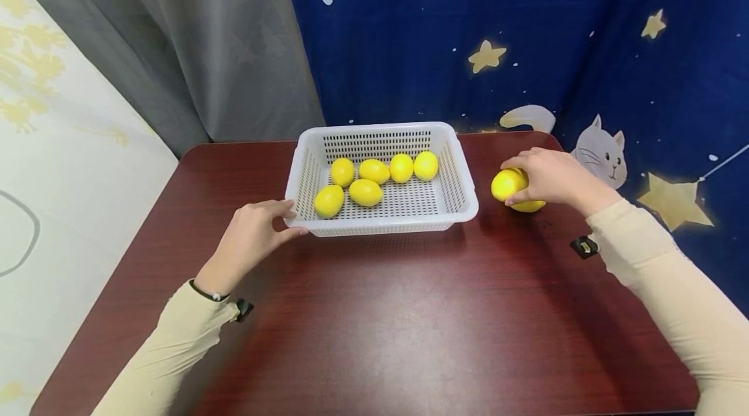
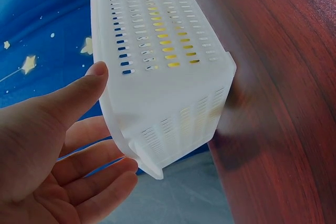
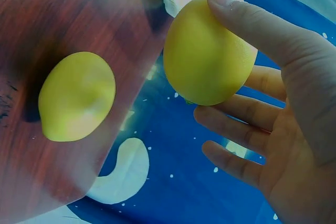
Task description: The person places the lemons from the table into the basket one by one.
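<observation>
A white perforated plastic basket (image 1: pixel 389 223) stands toward the back of the table, with several yellow lemons (image 1: pixel 365 193) on its floor. My left hand (image 1: pixel 248 234) grips the basket's near left corner, the thumb at the rim and the fingers around the edge. To the right of the basket, my right hand (image 1: pixel 552 175) holds a lemon (image 3: pixel 207 56) between thumb and fingers, raised above the tabletop. Just under it, another lemon (image 3: pixel 79 98) lies on the table, partly hidden by the hand in the head view.
The dark red wooden table (image 1: pixel 374 312) has its far edge just behind the basket. A blue curtain (image 1: pixel 409 32) with stars and a cat hangs beyond it, beside a grey curtain (image 1: pixel 234 45). A pale patterned cloth (image 1: pixel 47 175) hangs at the left.
</observation>
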Tool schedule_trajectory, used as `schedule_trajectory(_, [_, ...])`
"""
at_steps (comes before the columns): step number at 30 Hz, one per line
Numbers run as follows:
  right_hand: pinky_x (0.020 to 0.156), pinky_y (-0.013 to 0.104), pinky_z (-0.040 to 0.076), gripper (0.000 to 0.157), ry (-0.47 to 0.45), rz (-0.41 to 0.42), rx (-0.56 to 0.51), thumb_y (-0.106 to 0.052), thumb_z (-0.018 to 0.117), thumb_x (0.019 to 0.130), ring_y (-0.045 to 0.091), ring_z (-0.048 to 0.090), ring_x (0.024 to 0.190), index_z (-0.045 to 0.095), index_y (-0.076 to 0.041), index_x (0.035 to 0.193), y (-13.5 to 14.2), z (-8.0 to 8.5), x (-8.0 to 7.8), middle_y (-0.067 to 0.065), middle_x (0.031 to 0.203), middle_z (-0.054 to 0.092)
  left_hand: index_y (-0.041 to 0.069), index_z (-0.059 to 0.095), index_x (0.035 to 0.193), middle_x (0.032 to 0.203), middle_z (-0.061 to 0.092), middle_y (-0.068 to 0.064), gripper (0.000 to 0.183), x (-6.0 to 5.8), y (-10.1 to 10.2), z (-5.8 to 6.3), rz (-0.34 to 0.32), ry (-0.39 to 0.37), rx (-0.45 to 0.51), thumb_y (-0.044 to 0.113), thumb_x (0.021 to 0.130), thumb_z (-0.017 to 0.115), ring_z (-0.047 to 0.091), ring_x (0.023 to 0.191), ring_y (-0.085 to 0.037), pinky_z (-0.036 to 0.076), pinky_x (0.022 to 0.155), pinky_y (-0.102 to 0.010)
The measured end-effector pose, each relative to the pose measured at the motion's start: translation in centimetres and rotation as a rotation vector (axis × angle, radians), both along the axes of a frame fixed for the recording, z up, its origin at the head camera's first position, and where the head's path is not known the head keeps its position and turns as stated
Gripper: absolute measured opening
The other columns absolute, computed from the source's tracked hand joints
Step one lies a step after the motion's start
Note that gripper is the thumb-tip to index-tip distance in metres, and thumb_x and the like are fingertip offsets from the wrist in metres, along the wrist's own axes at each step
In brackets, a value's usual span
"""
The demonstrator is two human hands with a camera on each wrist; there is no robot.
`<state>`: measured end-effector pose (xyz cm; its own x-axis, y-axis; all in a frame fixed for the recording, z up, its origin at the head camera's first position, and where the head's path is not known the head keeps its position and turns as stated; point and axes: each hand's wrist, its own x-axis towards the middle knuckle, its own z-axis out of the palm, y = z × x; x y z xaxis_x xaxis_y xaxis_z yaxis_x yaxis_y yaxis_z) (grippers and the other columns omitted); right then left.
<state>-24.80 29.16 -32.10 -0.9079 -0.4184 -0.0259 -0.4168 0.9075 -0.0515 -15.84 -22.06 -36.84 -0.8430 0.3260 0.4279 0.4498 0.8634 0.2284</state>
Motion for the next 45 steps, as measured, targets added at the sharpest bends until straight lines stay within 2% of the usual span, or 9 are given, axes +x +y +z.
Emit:
schedule_trajectory(12, [0.086,0.054,0.052,0.07,0.0,0.001,0.026,-0.053,0.083,0.072,0.029,0.057,0.106,0.065,-0.015,0.128,-0.4,0.9,-0.3,0.014,0.126,0.066,-0.002,0.072,0.114,0.108,0.075,-0.017,0.06,0.0,0.0,0.1,-0.002,0.0,0.001,0.034,0.069,0.09,0.073,0.086,-0.029,0.058,0.073,-0.045])
schedule_trajectory(27, [0.085,0.052,0.052,0.07,0.036,0.047,0.044,-0.055,0.083,0.07,0.028,0.057,0.103,0.066,-0.014,0.125,-1.3,2.2,-0.6,0.012,0.12,0.069,-0.002,0.073,0.113,0.109,0.075,-0.018,0.06,0.0,-0.1,0.4,-0.006,-0.001,-0.001,0.034,0.069,0.09,0.073,0.089,-0.031,0.058,0.076,-0.046])
schedule_trajectory(38, [0.085,0.052,0.051,0.075,0.018,0.035,0.056,-0.061,0.08,0.071,0.03,0.057,0.106,0.064,-0.015,0.129,-2.1,3.0,-1.0,0.013,0.124,0.067,-0.002,0.072,0.113,0.109,0.075,-0.018,0.061,0.0,0.0,0.4,-0.009,-0.002,-0.006,0.035,0.068,0.09,0.074,0.089,-0.03,0.059,0.077,-0.046])
schedule_trajectory(45, [0.086,0.051,0.051,0.073,0.028,0.056,0.057,-0.057,0.08,0.073,0.03,0.057,0.106,0.063,-0.014,0.13,-2.8,3.5,-1.4,0.014,0.125,0.067,-0.002,0.073,0.113,0.109,0.075,-0.018,0.059,0.0,0.0,0.3,-0.005,-0.003,-0.003,0.032,0.068,0.09,0.074,0.091,-0.031,0.058,0.078,-0.047])
